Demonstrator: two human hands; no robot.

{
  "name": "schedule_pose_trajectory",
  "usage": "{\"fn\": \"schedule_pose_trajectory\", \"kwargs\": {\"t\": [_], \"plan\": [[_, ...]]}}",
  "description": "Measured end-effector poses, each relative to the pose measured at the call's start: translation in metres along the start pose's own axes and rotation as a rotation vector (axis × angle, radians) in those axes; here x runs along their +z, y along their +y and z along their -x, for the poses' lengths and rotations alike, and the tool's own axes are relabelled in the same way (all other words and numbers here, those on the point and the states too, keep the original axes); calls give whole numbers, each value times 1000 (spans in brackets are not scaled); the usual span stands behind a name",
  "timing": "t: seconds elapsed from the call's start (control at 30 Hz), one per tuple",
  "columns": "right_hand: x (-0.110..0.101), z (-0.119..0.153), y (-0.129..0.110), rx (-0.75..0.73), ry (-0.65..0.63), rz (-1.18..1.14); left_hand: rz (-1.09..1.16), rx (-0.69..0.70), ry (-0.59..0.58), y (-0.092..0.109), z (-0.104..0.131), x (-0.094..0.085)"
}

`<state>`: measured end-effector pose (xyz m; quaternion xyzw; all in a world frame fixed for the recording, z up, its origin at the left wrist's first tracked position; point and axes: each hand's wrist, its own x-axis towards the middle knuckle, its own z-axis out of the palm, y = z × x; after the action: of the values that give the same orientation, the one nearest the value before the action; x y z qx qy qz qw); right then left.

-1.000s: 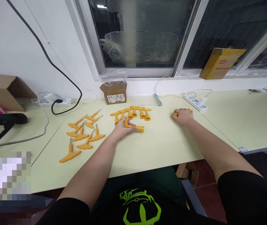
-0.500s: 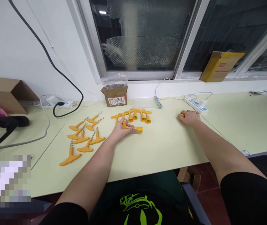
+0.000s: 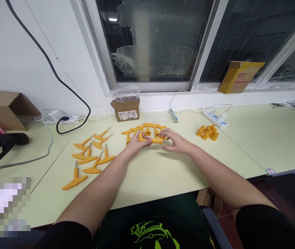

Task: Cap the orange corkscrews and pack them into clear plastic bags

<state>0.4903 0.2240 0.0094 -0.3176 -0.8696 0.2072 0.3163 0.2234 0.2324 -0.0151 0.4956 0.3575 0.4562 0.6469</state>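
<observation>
My left hand point(image 3: 136, 144) is closed around the handle of a yellow corkscrew, whose ribbed bell-shaped sleeve point(image 3: 157, 140) points right. Close to the sleeve's flared end, my right hand point(image 3: 175, 141) has its thumb and fingers apart, and I see nothing held in it. Behind both hands stands a row of yellow T-handled corkscrews point(image 3: 147, 128) with bell-shaped sleeves, partly hidden by my fingers. To the left lie several bare corkscrews point(image 3: 76, 180), their metal spirals showing. A cluster of loose yellow sleeves point(image 3: 207, 132) stands on the right of the table.
Behind the row are an open cardboard box point(image 3: 127, 110) and a clear plastic bag point(image 3: 155, 117). Power strips with cables point(image 3: 216, 119) lie near the wall at right and left. A black cable point(image 3: 89, 110) loops down at left. A yellow carton point(image 3: 240, 76) leans on the window sill.
My right hand has left the sleeve cluster on the right, moved left and opened beside the corkscrew. The cluster is now uncovered. My left hand keeps its hold almost in place.
</observation>
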Motion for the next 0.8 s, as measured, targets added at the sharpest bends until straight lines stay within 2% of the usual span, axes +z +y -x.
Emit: {"fn": "schedule_pose_trajectory", "kwargs": {"t": [0.07,0.17,0.3,0.4,0.5,0.57,0.63,0.73,0.8], "plan": [[21,-9,-3,-8,28,-64,29,2,9,-2,3,-1],[44,-15,7,167,92,-246,14,28,29,-5,6,-8],[62,-16,15,393,8,-624,-90,69,15,-8,9,-15],[67,-14,8,377,-40,-767,-115,37,4,-9,12,-12],[67,-12,0,307,-94,-813,-110,-20,-51,-9,16,-5],[63,-10,1,311,-100,-844,-92,-20,-63,-11,16,-5],[55,-8,8,360,-21,-855,-74,24,-23,-12,14,-8],[38,-2,25,484,239,-781,-105,139,91,-14,8,-19],[27,4,38,623,398,-643,-174,215,161,-15,4,-28]]}}
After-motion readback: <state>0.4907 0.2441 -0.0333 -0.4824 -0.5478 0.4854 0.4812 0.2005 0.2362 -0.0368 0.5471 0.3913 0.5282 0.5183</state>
